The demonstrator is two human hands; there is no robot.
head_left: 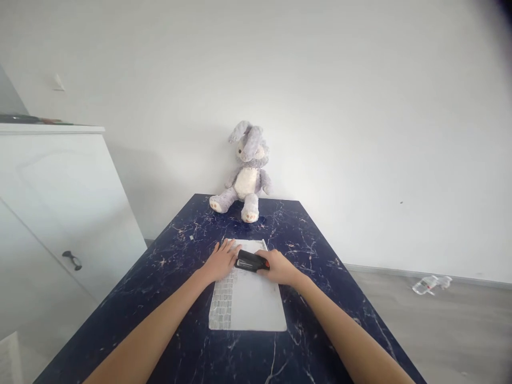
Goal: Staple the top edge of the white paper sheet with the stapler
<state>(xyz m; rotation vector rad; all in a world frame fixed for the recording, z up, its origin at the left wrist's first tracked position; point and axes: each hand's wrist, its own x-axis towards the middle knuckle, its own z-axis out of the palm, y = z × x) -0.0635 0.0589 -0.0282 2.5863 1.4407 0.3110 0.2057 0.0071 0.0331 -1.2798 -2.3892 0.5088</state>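
Note:
A white rectangular sheet lies on the dark blue marbled table, with grey brick-like marks down its left side. My left hand rests flat on the sheet's upper left part, its fingers spread. In my right hand is a black handheld tool with a pale panel on its side and a small red spot near my fingers. The tool lies across the upper part of the sheet, its left end close to my left fingertips. Its exact kind and its underside cannot be made out.
A grey plush rabbit sits at the table's far edge against the white wall. To the left stands a white cabinet with a dark handle. A clear plastic item lies on the floor at right.

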